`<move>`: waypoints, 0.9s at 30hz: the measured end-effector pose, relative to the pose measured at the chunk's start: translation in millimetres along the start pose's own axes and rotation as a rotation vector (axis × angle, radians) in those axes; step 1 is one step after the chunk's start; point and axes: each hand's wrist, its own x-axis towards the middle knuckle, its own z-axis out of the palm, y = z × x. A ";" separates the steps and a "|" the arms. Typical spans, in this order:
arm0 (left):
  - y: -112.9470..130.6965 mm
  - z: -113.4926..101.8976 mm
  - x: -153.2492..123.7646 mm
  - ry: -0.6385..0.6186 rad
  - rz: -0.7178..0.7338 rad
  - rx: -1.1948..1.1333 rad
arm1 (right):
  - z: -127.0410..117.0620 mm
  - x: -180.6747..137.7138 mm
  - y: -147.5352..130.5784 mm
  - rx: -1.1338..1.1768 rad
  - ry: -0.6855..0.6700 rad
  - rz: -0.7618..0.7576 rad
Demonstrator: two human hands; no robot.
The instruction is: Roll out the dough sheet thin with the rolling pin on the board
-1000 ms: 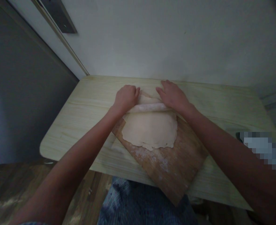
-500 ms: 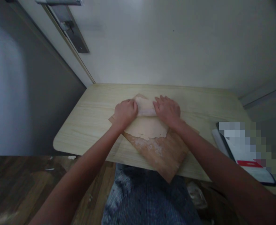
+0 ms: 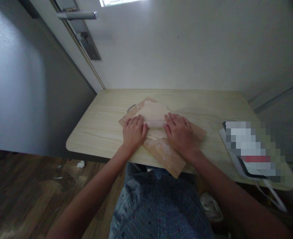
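Observation:
A pale rolling pin [image 3: 155,124] lies across a flat sheet of dough [image 3: 154,110], its ends hidden under my hands. My left hand [image 3: 134,130] rests on the pin's left end, fingers stretched forward and thumb beside the pin. On the right end lies my right hand [image 3: 178,130], fingers extended and slightly spread. Both palms press down rather than wrap around it. The dough has a ragged near edge and sits on a brown board [image 3: 170,159] dusted with flour. The board is turned cornerwise, one corner jutting past the table's front edge.
The board lies on a light wooden table [image 3: 94,129] against a white door [image 3: 198,59] with a metal handle [image 3: 79,15]. A thin metal ring [image 3: 132,107] shows at the board's far left. At right lies a dark-edged flat device [image 3: 243,166], partly blurred out. White scraps [image 3: 81,164] litter the floor.
My hands and the rolling pin have come back toward me over the dough. My fingers, curled before, now stretch forward. The camera view has tilted up slightly.

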 end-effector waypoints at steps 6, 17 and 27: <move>0.7 -4.1 -17.2 0.002 0.041 -0.020 | -4.6 -16.2 1.1 -0.004 -0.008 -0.057; -3.3 10.5 36.8 -0.039 -0.054 0.023 | 7.5 42.8 7.8 -0.041 -0.085 0.041; -13.6 19.5 88.6 -0.176 -0.171 -0.003 | 21.2 100.0 22.8 0.022 -0.183 0.117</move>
